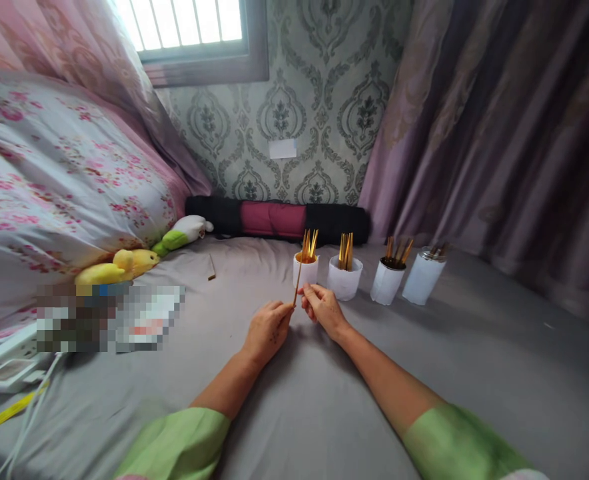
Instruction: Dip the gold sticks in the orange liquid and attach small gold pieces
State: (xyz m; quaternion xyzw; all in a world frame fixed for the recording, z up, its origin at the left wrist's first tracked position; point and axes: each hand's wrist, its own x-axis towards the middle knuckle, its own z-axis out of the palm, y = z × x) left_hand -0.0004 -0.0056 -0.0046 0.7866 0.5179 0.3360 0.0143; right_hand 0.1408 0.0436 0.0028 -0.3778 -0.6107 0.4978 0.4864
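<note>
My left hand [268, 328] is closed on the lower end of a thin golden-brown stick [298, 280], which stands nearly upright. Right beside it, my right hand [326, 310] has its fingers curled in a pinch; whatever lies between them cannot be made out. Just beyond the hands is a white paper-wrapped cup [304, 275] with several golden sticks [312, 247] in it. A wider white container [345, 287] to its right holds similar sticks. Farther right, a white-wrapped can [388, 288] and a taller, tilted white-wrapped can [424, 280] hold sticks too.
A grey sheet [189, 347] lies under everything. One small brown item [211, 275] rests left of the cups. Plush toys [124, 265], a white power strip [9, 353] with cables and a yellow strip [17, 407] are at left. A black-and-maroon roll [274, 219] lies along the wall.
</note>
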